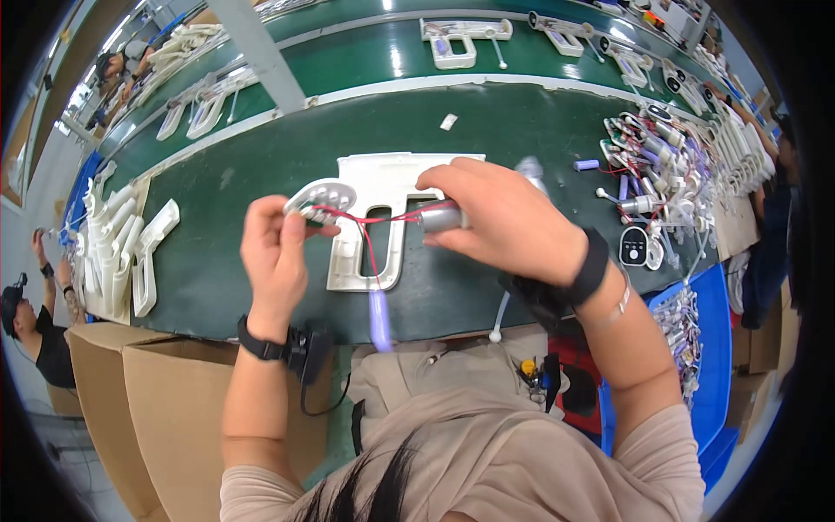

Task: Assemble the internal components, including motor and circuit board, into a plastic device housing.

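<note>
My left hand [277,248] is closed, pinching the edge of a small oval panel with a circuit board [323,197]. Red wires [383,217] run from the panel to a silver cylindrical motor [442,217], gripped in my right hand [500,213]. From the same wires a purple battery cell [380,317] dangles over the table's near edge. Beneath both hands lies a white plastic housing half [345,261], its hollow side up, with a handle opening. A translucent part [530,167] shows just past my right hand, partly hidden by it.
Wired assemblies with motors and purple cells [648,148] are heaped at right. White housing shells [109,239] are stacked at left. A blue bin [715,331] stands low right, cardboard boxes [178,383] low left. Beyond, a green conveyor [365,56] carries part-filled housings. Other people sit at both sides.
</note>
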Action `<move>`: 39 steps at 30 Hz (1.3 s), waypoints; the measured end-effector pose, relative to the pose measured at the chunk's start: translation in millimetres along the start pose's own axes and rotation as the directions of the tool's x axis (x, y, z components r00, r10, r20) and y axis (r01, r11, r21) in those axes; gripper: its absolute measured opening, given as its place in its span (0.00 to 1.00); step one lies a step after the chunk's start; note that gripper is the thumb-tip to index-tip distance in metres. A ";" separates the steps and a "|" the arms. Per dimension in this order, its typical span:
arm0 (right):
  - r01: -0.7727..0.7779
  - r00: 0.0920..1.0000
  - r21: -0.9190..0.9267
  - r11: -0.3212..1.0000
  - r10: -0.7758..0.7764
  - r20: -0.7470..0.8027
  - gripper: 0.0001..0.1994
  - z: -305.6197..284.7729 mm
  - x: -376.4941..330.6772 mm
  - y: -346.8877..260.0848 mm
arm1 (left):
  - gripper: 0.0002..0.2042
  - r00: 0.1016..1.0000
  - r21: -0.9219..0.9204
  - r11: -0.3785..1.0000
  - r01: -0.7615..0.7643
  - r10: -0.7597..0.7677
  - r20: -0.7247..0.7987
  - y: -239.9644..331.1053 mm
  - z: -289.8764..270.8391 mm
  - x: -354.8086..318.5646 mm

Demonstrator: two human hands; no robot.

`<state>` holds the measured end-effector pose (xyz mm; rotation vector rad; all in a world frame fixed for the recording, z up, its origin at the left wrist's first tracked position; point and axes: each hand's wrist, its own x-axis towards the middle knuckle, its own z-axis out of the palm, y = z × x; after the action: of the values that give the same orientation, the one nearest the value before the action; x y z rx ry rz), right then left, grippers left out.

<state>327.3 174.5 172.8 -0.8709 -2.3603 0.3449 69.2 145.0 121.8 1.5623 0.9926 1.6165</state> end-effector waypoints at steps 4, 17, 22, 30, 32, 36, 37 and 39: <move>-0.221 0.877 -0.012 0.975 0.204 0.435 0.19 34.1 45.7 30.7 | 0.08 0.973 0.119 0.966 0.228 -0.223 -0.052 -39.7 -21.9 15.2; -0.198 0.957 -0.283 0.938 0.248 0.153 0.16 92.0 47.7 72.0 | 0.17 0.961 0.925 0.262 -0.276 0.050 0.273 -52.1 -9.9 42.1; -0.194 0.970 -0.257 0.947 0.225 0.097 0.15 92.9 45.9 69.3 | 0.19 0.962 0.948 0.216 -0.233 -0.094 0.258 -60.7 0.9 50.5; -0.201 0.977 -0.168 0.965 0.210 0.037 0.14 95.4 39.0 75.2 | 0.21 0.966 0.914 0.345 -0.213 -0.064 0.250 -67.5 1.5 46.6; -0.184 0.981 -0.181 0.966 0.190 0.021 0.13 95.5 38.8 72.8 | 0.22 0.960 0.916 0.357 -0.186 -0.134 0.247 -64.3 -1.6 46.7; -0.193 0.979 -0.163 0.968 0.201 0.036 0.13 92.8 36.8 70.8 | 0.23 0.939 0.851 0.516 -0.096 -0.237 0.249 -59.8 -12.3 51.2; -0.196 0.979 -0.174 0.965 0.203 0.024 0.13 93.9 36.4 71.5 | 0.24 0.925 0.833 0.543 -0.100 -0.257 0.279 -59.2 -12.4 54.6; -0.203 0.978 -0.178 0.963 0.208 0.010 0.12 95.6 36.3 72.9 | 0.24 0.907 0.818 0.566 -0.104 -0.282 0.311 -53.7 -12.6 62.2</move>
<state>283.5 249.8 82.3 -1.2075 -2.3580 0.2342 50.9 224.4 105.3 2.2758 1.6774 0.6254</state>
